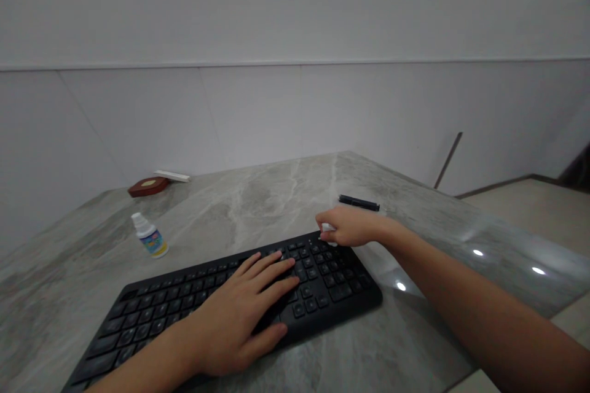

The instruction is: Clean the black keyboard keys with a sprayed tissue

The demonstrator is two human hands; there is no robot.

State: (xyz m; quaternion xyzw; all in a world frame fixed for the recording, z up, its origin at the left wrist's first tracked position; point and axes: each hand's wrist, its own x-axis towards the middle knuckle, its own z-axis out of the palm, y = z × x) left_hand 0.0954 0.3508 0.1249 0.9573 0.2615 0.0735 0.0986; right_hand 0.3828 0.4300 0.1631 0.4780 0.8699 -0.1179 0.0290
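A black keyboard (318,310) lies at a slant on the grey marbled table. My left hand (244,301) rests flat on its keys with the fingers spread, holding nothing. At the keyboard's far right corner, my right hand (353,225) pinches a small white tissue (329,228) against the top edge. Most of the tissue is hidden by the fingers. Just behind the right hand lies a black pen-like stick (358,202). A small white spray bottle (151,236) with a blue and yellow label stands left of the keyboard's far edge.
At the back left of the table (267,196) lie a reddish-brown wooden piece (148,186) and a white strip (172,176). A pale wall (258,110) closes off the far side. Tiled floor (530,209) shows beyond the table's right edge.
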